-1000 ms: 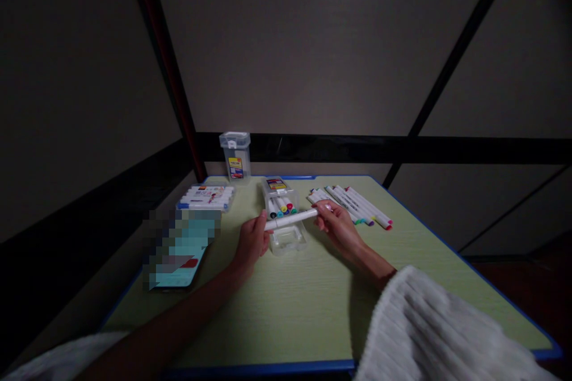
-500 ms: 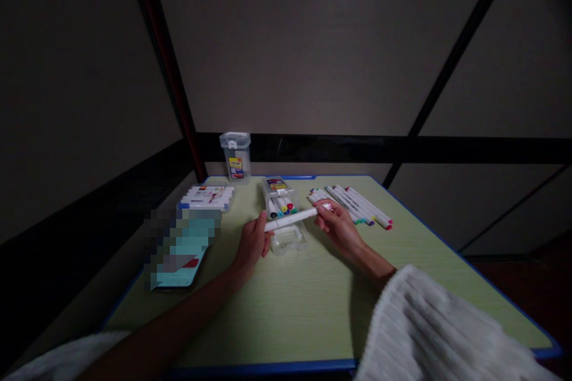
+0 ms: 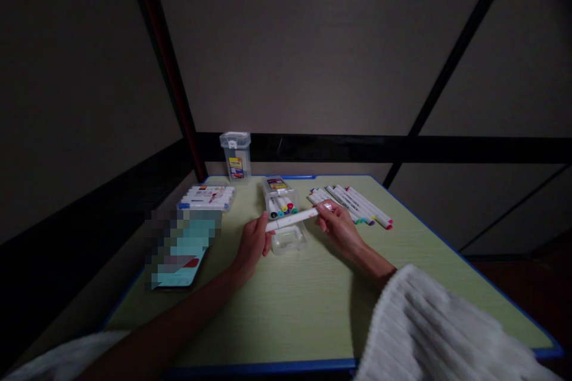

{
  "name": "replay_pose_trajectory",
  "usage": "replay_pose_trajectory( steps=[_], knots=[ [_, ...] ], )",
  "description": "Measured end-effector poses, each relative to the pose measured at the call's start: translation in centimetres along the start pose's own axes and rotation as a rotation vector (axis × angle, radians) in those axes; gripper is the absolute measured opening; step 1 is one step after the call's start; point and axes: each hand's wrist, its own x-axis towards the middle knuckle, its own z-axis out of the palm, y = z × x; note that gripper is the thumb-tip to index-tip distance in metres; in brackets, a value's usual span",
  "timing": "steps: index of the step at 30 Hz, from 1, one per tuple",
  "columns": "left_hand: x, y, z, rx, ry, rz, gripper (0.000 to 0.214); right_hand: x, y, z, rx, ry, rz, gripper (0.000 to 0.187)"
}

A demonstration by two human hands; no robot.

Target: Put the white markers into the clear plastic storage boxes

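We can read none of the writing: the labels on the tall box (image 3: pixel 236 161), upper left of center, and on the lying box (image 3: pixel 279 189), mid-frame, are too small, as is the faint reddish print on our one white marker (image 3: pixel 295 219). That marker is at the center of the frame, its long axis nearly level, rising gently toward the right. Our left hand (image 3: pixel 254 239) pinches its left end, thumb and fingers closed around it; our right hand (image 3: pixel 338 223) has its fingertips closed on the right end. We count one tall box, one lying box with at least five colored marker ends showing, one flat pack (image 3: pixel 206 197) and one phone (image 3: pixel 181 256) at left. The loose markers (image 3: pixel 364 205), right of center, overlap too much to count.
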Motion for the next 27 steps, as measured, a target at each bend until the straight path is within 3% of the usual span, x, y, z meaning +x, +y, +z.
replay_pose_trajectory(
  steps=[13, 27],
  knots=[
    [0.71, -0.49, 0.06, -0.017, -0.04, 0.1, 0.028, 0.38, 0.78, -0.68, -0.122, 0.1, 0.007, 0.04],
    [0.59, -0.32, 0.08, -0.065, -0.018, 0.113, 0.021, 0.41, 0.76, -0.77, -0.192, 0.177, 0.044, 0.045]
  ],
)
